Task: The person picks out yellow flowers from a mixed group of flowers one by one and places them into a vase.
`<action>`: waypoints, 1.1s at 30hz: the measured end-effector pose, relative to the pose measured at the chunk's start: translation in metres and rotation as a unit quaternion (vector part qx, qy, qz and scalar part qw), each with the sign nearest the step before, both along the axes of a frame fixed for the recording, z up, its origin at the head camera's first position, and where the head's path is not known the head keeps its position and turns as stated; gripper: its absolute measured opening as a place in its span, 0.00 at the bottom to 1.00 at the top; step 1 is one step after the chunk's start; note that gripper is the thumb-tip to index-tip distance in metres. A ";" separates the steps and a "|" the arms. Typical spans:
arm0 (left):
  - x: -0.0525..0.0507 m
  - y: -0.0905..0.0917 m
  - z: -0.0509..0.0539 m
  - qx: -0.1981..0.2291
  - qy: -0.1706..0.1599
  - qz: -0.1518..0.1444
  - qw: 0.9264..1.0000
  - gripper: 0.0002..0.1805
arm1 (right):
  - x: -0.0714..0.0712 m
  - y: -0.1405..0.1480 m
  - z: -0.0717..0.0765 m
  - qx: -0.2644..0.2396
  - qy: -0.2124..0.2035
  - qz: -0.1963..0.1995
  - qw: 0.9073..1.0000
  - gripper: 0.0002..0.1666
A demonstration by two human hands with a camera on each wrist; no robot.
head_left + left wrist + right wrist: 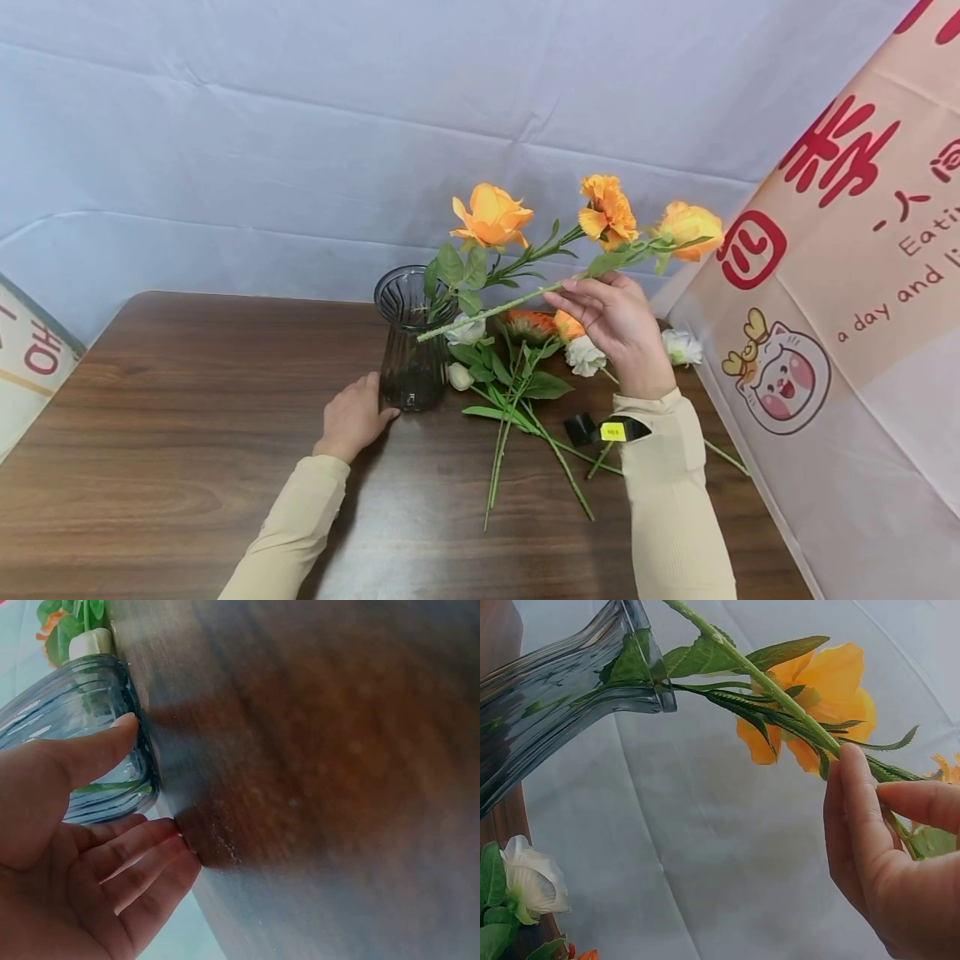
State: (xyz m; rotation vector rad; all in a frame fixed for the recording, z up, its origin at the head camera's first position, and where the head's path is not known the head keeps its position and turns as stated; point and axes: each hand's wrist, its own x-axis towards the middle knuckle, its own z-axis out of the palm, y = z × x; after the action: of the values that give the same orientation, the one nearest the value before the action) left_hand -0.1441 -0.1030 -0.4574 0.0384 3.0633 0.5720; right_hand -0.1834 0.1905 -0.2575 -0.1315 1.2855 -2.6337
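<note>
A ribbed grey glass vase [412, 371] stands upright on the table. My left hand [354, 418] holds it low down, with the thumb on one side and the fingers around the other, as the left wrist view shows. My right hand [621, 329] pinches the green stem of a yellow-orange rose [688, 228]. That stem slants down to the left, its cut end in front of the vase's rim in the head view. An open orange rose [491, 217] and an orange carnation [607, 210] lean out of the vase to the right.
Right of the vase lie several loose flowers: a white carnation [585, 356], a white bud [461, 377], an orange-red flower [528, 325], and another white bloom [681, 347]. Their stems cross toward the front. A pale cloth [300, 167] rises behind; a printed panel [840, 317] borders the right.
</note>
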 end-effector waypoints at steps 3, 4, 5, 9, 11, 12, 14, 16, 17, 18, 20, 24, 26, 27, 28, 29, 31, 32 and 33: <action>0.000 0.000 0.000 0.001 -0.001 0.000 1.000 0.33 | -0.001 -0.001 0.000 0.003 -0.009 -0.013 1.000 0.23; 0.000 0.000 0.000 0.002 -0.001 -0.001 1.000 0.33 | -0.002 -0.001 0.000 0.003 -0.010 -0.018 1.000 0.23; 0.000 0.000 0.000 0.002 -0.001 -0.001 1.000 0.33 | -0.002 -0.002 0.000 0.001 -0.012 -0.020 1.000 0.23; 0.000 0.001 0.000 0.003 -0.003 -0.002 1.000 0.34 | -0.004 -0.004 0.000 -0.006 -0.014 -0.032 0.999 0.24; 0.000 0.001 -0.001 0.002 -0.004 -0.002 1.000 0.34 | -0.005 -0.005 0.000 -0.003 -0.013 -0.040 0.999 0.25; 0.000 0.001 -0.001 0.001 -0.005 -0.002 1.000 0.34 | -0.005 -0.006 0.000 0.000 -0.013 -0.045 0.999 0.25; 0.000 0.000 -0.001 0.000 -0.005 -0.002 1.000 0.35 | -0.005 -0.006 0.000 0.004 -0.013 -0.052 0.999 0.25; 0.000 0.000 -0.001 -0.001 -0.005 -0.002 1.000 0.35 | -0.005 -0.007 0.001 0.008 -0.014 -0.056 0.998 0.25; 0.000 0.000 0.000 -0.001 -0.005 -0.002 1.000 0.35 | -0.005 -0.007 0.001 0.010 -0.014 -0.058 0.998 0.25; 0.000 0.000 0.000 -0.002 -0.005 -0.002 1.000 0.35 | -0.005 -0.007 0.001 0.012 -0.014 -0.060 0.998 0.25; 0.000 0.000 0.000 -0.002 -0.006 -0.003 1.000 0.35 | -0.005 -0.008 0.001 0.015 -0.012 -0.064 0.998 0.26; 0.000 0.000 0.001 -0.004 -0.009 -0.004 1.000 0.35 | -0.006 -0.011 0.001 0.025 -0.005 -0.074 0.997 0.27; 0.000 0.000 0.002 -0.004 -0.009 -0.003 1.000 0.35 | -0.006 -0.012 0.002 0.032 -0.001 -0.078 0.996 0.26; 0.000 0.000 0.002 -0.004 -0.009 -0.002 1.000 0.35 | -0.006 -0.013 0.002 0.035 0.000 -0.079 0.996 0.24; 0.000 0.000 0.002 -0.003 -0.010 -0.002 1.000 0.35 | -0.007 -0.014 0.002 0.040 0.002 -0.078 0.996 0.23; 0.000 0.000 0.003 -0.003 -0.010 -0.001 1.000 0.35 | -0.007 -0.015 0.002 0.044 0.002 -0.078 0.996 0.22; 0.000 0.001 0.003 -0.003 -0.012 -0.001 1.000 0.35 | -0.007 -0.016 0.002 0.050 0.001 -0.080 0.996 0.18; 0.000 0.001 0.002 -0.002 -0.013 -0.001 1.000 0.35 | -0.008 -0.016 0.002 0.053 0.000 -0.079 0.995 0.17; 0.000 0.001 0.002 -0.002 -0.014 -0.001 1.000 0.35 | -0.008 -0.016 0.002 0.056 0.000 -0.078 0.995 0.17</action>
State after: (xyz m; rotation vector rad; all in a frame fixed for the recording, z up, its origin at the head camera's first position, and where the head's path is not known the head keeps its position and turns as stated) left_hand -0.1439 -0.1022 -0.4550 0.0342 3.0376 0.5626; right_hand -0.1914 0.1740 -0.2552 -0.0154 1.4961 -2.6794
